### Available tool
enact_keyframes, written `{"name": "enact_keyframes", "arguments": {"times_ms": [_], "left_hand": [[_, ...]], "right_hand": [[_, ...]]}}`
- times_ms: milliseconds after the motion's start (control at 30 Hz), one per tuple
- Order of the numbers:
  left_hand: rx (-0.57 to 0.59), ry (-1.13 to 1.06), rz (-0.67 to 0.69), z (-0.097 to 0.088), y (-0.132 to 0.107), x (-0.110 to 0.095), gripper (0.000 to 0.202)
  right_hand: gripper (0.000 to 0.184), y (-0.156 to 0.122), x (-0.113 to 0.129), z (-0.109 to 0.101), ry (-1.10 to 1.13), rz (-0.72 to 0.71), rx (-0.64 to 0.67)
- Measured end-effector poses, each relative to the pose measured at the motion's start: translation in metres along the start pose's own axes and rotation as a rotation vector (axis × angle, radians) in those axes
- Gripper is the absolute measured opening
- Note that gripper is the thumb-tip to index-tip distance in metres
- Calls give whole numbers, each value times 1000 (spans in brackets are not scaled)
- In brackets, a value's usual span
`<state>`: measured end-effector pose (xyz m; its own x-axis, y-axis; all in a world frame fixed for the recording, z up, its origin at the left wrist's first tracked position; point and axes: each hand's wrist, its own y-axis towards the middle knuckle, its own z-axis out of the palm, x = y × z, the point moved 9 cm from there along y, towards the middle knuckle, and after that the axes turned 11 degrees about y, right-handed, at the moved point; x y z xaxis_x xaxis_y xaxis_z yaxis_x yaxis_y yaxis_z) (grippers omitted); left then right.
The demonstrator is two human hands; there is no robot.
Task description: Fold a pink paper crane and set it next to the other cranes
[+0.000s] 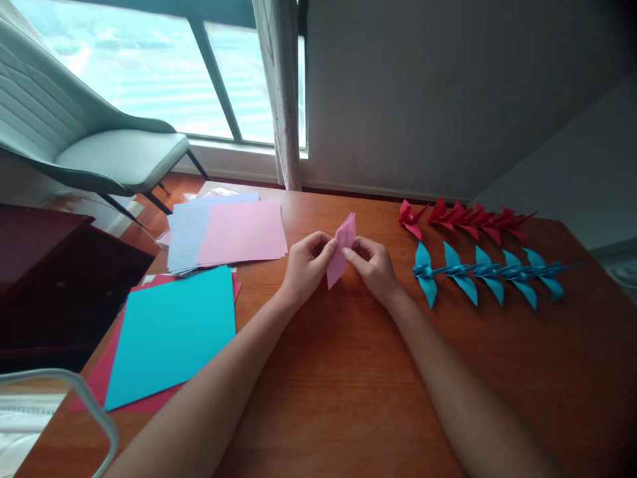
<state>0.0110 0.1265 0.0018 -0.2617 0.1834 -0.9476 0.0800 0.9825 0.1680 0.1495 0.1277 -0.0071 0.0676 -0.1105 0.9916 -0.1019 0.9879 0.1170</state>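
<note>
A piece of folded pink paper [340, 255], long and diamond-shaped with a pointed lower end, is held above the middle of the wooden table [328, 372]. My left hand [309, 263] pinches its left edge, thumb on top and fingers curled beneath. On the opposite edge, my right hand [372, 264] grips it the same way, with the thumb pressed on the front face. The paper's upper end shows several layers close together. Parts of both hands' fingers are hidden behind the paper.
Several red paper cranes [462, 219] stand in a row at the back right, with several blue paper cranes [490, 271] lined up before them. Pink sheets [243, 232] lie at the back left; blue sheets [174, 332] over red ones lie nearer. A chair [119, 156] stands by the window.
</note>
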Motion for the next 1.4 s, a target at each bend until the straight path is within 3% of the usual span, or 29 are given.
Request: {"name": "enact_keyframes", "arguments": {"times_ms": [267, 433, 633, 1000, 1400], "left_hand": [[66, -22, -5, 2, 1, -1, 31], [107, -13, -9, 7, 2, 1, 32], [245, 17, 33, 19, 0, 0, 31], [300, 49, 47, 22, -1, -2, 31], [294, -28, -70, 15, -1, -3, 35]], "right_hand": [[35, -1, -1, 7, 96, 69, 110], [31, 2, 2, 0, 121, 35, 31], [26, 6, -5, -5, 241, 28, -8], [26, 8, -2, -12, 236, 6, -39], [19, 7, -6, -15, 388, 50, -29]]}}
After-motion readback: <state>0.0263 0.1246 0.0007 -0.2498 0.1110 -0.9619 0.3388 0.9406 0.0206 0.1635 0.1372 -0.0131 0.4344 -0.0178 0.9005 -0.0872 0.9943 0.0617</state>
